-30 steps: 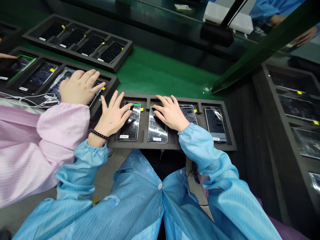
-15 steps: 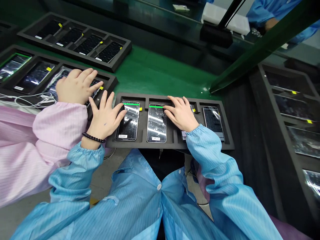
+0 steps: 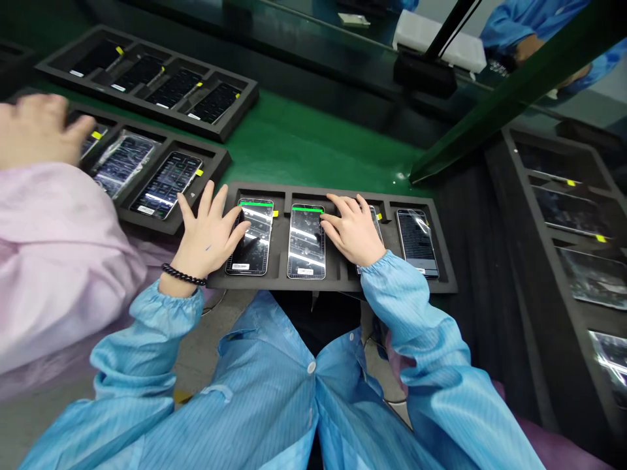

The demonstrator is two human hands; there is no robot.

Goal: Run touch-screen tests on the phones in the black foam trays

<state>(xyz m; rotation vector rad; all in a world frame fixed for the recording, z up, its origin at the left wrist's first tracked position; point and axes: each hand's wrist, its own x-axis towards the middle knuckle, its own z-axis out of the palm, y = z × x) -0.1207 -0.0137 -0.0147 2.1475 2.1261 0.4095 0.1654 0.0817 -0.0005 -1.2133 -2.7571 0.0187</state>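
Note:
In front of me lies a black foam tray [image 3: 337, 285] with several smartphones in its slots. My left hand [image 3: 208, 235] is spread at the tray's left end, its thumb and forefinger at the edge of the leftmost smartphone [image 3: 255, 245]. That screen has a green bar along its top. The second smartphone [image 3: 307, 251] shows a green bar too. With fingers apart, my right hand [image 3: 353, 228] reaches that phone's upper right side and partly covers a third smartphone [image 3: 376, 222]. A fourth smartphone [image 3: 417, 241] with lines on its screen lies in the right slot.
A co-worker's hand [image 3: 42, 130] in a pink sleeve is over a second phone tray [image 3: 215, 166] at left. Behind it sits another phone tray [image 3: 249, 98]. More phones fill a tray [image 3: 533, 222] at right. A green post [image 3: 490, 108] rises beyond my tray.
The co-worker's hand has moved left across the neighbouring tray, uncovering the phones at its right end. My own hands have barely moved.

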